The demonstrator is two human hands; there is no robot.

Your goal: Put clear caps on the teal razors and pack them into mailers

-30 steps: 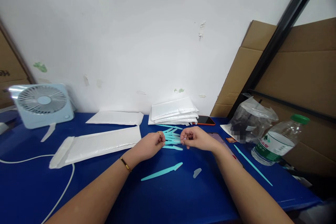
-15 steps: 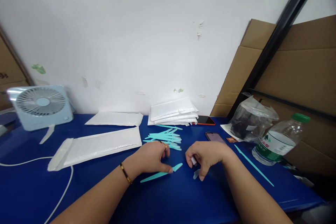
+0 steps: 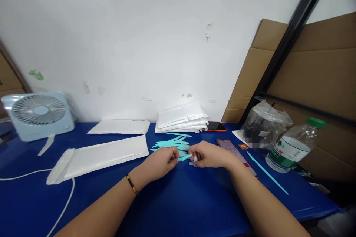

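One teal tool (image 3: pixel 185 158) is pinched in the left hand (image 3: pixel 160 163), at the teal pile's (image 3: pixel 171 143) near side; the right hand (image 3: pixel 213 154) grips a translucent piece (image 3: pixel 191 163). Loose pinching could drop either; low knuckles could scatter the pile.

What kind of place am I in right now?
Probably a small packing workspace: a blue-covered table with stacked white padded mailers, a pile of turquoise razors, and cardboard beside it.

We see soft, even light on the pale wall (image 3: pixel 144 37), white glare atop the fan (image 3: pixel 40 110), and wide-angle stretching towards the edges.
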